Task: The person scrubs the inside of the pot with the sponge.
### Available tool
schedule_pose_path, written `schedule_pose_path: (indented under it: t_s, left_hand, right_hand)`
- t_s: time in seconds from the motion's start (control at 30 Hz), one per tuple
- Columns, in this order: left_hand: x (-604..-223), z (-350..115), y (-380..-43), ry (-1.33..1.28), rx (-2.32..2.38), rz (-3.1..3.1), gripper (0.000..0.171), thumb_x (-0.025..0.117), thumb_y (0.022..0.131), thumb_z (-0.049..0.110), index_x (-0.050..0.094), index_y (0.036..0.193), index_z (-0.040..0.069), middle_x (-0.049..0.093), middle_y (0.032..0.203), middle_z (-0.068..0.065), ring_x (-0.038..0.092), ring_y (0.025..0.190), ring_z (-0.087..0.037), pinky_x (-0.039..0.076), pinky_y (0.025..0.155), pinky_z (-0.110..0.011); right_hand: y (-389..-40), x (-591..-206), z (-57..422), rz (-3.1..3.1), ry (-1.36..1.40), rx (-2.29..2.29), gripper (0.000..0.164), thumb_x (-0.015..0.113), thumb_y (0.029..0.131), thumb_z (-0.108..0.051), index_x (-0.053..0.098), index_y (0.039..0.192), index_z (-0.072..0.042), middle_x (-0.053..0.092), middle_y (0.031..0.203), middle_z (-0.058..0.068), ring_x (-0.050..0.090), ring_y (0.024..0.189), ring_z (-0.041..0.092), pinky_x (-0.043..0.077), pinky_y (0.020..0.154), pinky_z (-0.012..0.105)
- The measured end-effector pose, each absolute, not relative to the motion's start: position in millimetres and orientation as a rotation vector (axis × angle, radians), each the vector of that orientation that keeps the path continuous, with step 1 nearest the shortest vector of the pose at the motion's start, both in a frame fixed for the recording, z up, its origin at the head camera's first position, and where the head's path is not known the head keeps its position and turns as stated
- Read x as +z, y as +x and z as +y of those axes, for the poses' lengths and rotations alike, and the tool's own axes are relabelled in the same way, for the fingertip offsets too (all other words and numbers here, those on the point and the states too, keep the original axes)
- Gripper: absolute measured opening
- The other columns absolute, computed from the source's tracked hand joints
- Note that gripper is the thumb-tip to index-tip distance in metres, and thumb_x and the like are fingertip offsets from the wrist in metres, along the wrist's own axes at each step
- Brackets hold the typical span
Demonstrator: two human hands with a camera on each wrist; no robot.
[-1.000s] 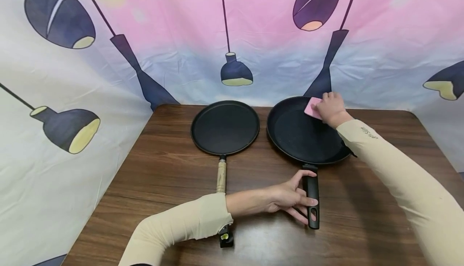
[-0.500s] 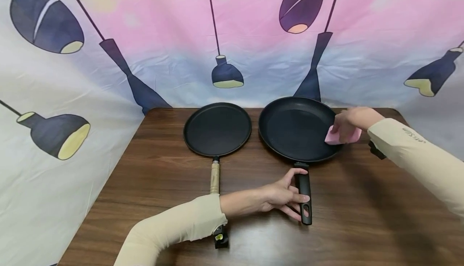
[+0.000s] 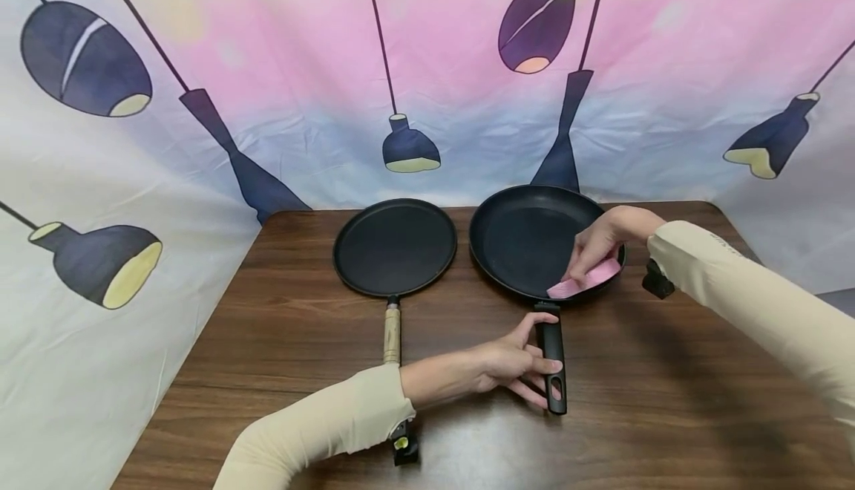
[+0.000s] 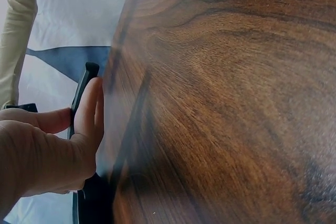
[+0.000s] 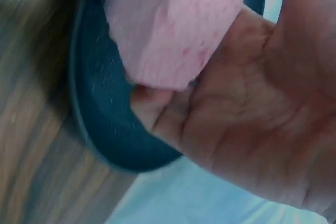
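Note:
A deep black frying pan (image 3: 517, 234) lies at the right back of the table, its handle (image 3: 553, 345) pointing toward me. My left hand (image 3: 509, 362) grips that handle from the left; in the left wrist view, thumb and fingers stand on either side of the dark handle (image 4: 90, 72). Pinched in my right hand (image 3: 597, 243) is a pink sponge (image 3: 588, 279), at the pan's near right inner wall. The right wrist view has the sponge (image 5: 178, 30) large and blurred, fingers curled about it, with the pan (image 5: 97, 93) behind.
Left of the frying pan lies a flat black griddle pan (image 3: 395, 246) with a wooden handle (image 3: 392, 334), partly hidden by my left forearm. Both rest on a brown wooden table (image 3: 280, 327). A cloth backdrop (image 3: 300, 67) printed with lamps hangs right behind the table's far edge.
My right hand has wiped the sponge from the pan's far side along its right side to the near right edge. My left hand keeps its hold on the handle. The head view has shifted slightly.

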State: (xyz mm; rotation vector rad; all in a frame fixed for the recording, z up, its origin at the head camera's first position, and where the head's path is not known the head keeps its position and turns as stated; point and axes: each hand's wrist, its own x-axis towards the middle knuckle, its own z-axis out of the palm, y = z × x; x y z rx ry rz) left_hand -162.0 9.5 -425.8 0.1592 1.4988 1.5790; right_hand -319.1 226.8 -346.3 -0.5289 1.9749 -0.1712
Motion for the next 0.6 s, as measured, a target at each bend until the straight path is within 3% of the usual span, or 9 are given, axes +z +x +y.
schedule_pose_path:
  t_s: [0.1,0.2,0.3,0.33,0.4,0.43,0.6]
  left_hand:
    - [-427,9,-163,0.159,1.58,1.492,0.058,0.057,0.093,0.003,0.032,0.131,0.04,0.063,0.097,-0.011,0.068,0.088,-0.04,0.059,0.071,-0.049]
    - [-428,9,-165,0.152,1.586,1.473,0.058,0.057,0.094,0.003,0.032,0.13,0.04,0.062,0.098,-0.011,0.067,0.089,-0.041,0.058,0.072,-0.049]
    - [-427,9,-166,0.15,1.589,1.452,0.057,0.057,0.094,0.003,0.032,0.13,0.039,0.062,0.099,-0.011,0.067,0.091,-0.042,0.058,0.073,-0.05]
    - [-427,9,-166,0.144,1.591,1.445,0.056,0.057,0.094,0.003,0.032,0.129,0.039,0.062,0.099,-0.012,0.066,0.092,-0.043,0.058,0.074,-0.05]
    - [-427,9,-166,0.138,1.593,1.433,0.056,0.057,0.094,0.003,0.032,0.129,0.039,0.062,0.099,-0.012,0.066,0.093,-0.043,0.057,0.075,-0.051]
    - [-427,10,-166,0.136,1.593,1.428,0.056,0.057,0.094,0.003,0.032,0.129,0.039,0.063,0.099,-0.012,0.065,0.094,-0.044,0.057,0.075,-0.051]
    - [-426,13,-163,0.121,1.601,1.414,0.055,0.057,0.094,0.002,0.034,0.126,0.04,0.063,0.098,-0.012,0.065,0.095,-0.045,0.057,0.075,-0.052]
  right_hand:
    - [-324,-356,218,1.924,-0.553,-0.312,0.042,0.06,0.085,-0.033,0.062,0.126,-0.026,0.06,0.116,-0.006,0.052,0.097,0.008,0.049,0.078,0.025]
    - [-327,-369,205,1.944,-0.651,-0.456,0.047,0.059,0.088,-0.033,0.054,0.135,-0.025,0.048,0.142,0.004,0.05,0.119,0.016,0.049,0.091,0.032]
    - [-328,-382,190,2.076,-0.815,-0.537,0.052,0.061,0.089,-0.027,0.049,0.139,-0.018,0.063,0.112,0.01,0.058,0.094,0.016,0.048,0.077,0.026]
    - [-329,-387,184,2.154,-0.869,-0.539,0.056,0.064,0.087,-0.025,0.047,0.14,-0.016,0.062,0.099,0.008,0.053,0.081,0.013,0.044,0.07,0.023]
    - [-331,-397,175,2.326,-0.974,-0.511,0.058,0.068,0.084,-0.021,0.049,0.139,-0.012,0.054,0.085,0.005,0.041,0.07,0.013,0.035,0.063,0.023]
    - [-333,-401,171,2.415,-1.02,-0.479,0.059,0.07,0.083,-0.02,0.049,0.138,-0.012,0.05,0.083,0.005,0.041,0.07,0.015,0.036,0.063,0.025]
    - [-344,-413,162,2.76,-1.086,-0.285,0.063,0.076,0.081,-0.019,0.05,0.138,-0.018,0.052,0.125,0.02,0.049,0.104,0.031,0.047,0.084,0.041]
